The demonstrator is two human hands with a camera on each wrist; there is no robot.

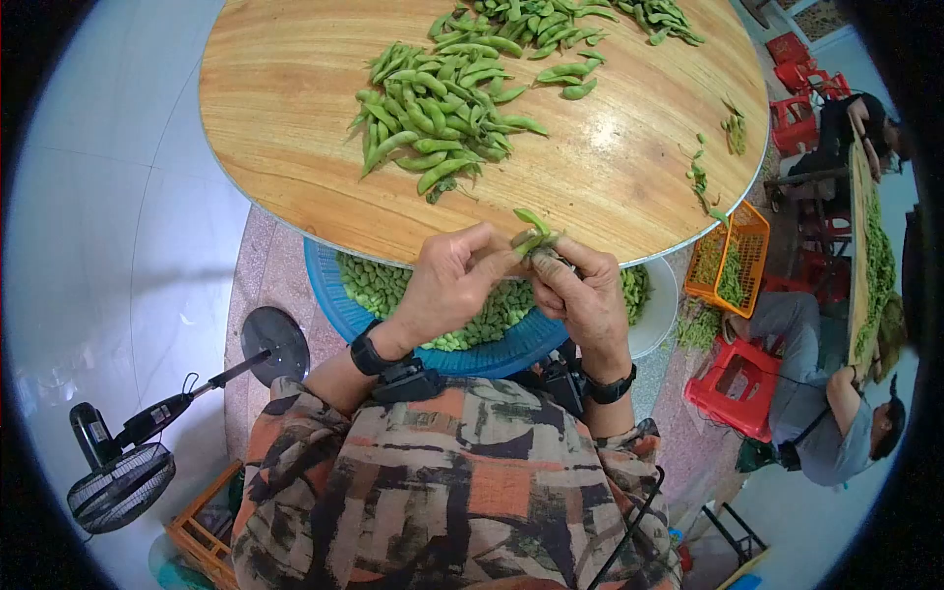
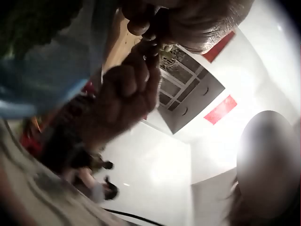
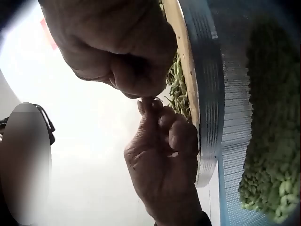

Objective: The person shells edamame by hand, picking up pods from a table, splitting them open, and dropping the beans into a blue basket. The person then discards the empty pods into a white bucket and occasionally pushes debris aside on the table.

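Over the near edge of the round wooden table (image 1: 295, 147), both hands meet at a few green soybean pods (image 1: 532, 218). The left hand (image 1: 447, 285) pinches a pod between thumb and fingertips. Curled fingers and thumb of the right hand (image 1: 593, 300) grip the pods from the other side; its palm is hidden. In the right wrist view the left hand (image 3: 164, 157) touches fingertips with the right hand (image 3: 113, 42). Directly below the hands sits a blue mesh basket (image 1: 327, 295) of green beans (image 1: 379, 285). A pile of soybean pods (image 1: 428, 108) lies ahead on the table.
More pods (image 1: 536, 25) lie at the table's far side, with scraps (image 1: 699, 177) on its right. A white bucket (image 1: 669, 305) and an orange crate (image 1: 757, 236) stand at right, near a red stool (image 1: 733, 393). A fan (image 1: 123, 482) is at left. Two people sit at right.
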